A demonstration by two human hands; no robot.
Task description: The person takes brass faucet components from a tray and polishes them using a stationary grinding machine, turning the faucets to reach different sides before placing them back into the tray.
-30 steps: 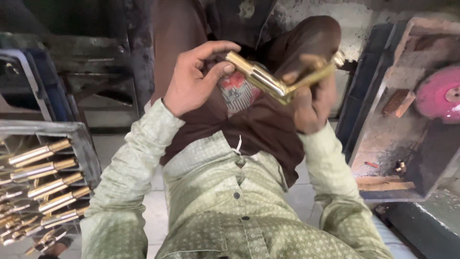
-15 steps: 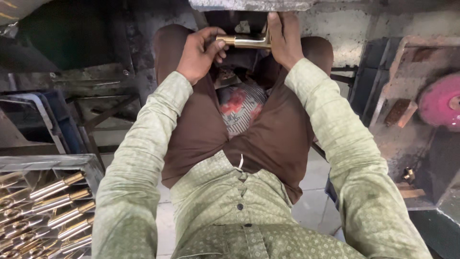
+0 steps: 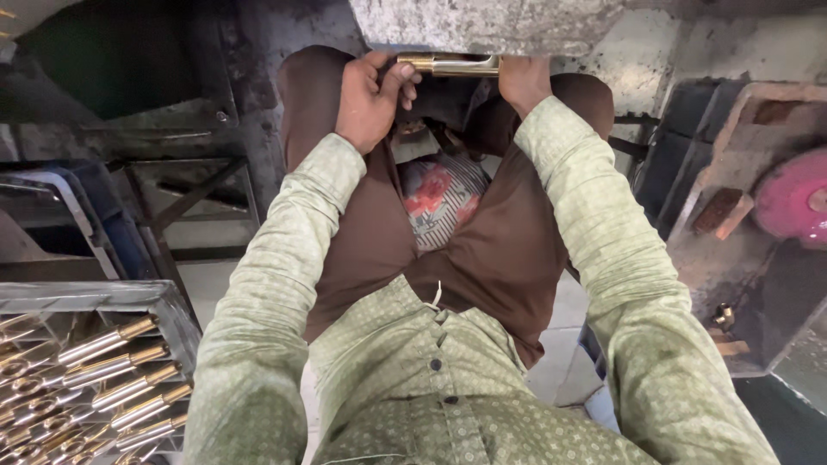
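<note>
A long brass bar-shaped part (image 3: 450, 65) is held level between both hands, right under the edge of a grey dusty machine housing (image 3: 482, 24). My left hand (image 3: 372, 96) grips its left end with the fingers wrapped over it. My right hand (image 3: 522, 81) holds the right end; its fingers are partly hidden under the housing. I sit with brown trousers (image 3: 508, 250) and a pale green patterned shirt, arms stretched forward.
A metal crate (image 3: 129, 297) at the lower left holds several brass and silver rods (image 3: 112, 362). A pink grinding wheel (image 3: 794, 200) sits on a rusty bench at the right. A patterned cloth (image 3: 439, 202) lies between my knees. Dark metal frames stand at the left.
Both hands moved the brass part up and forward from over my lap until it sits level under the grey housing. The view tilted so the housing now fills the top.
</note>
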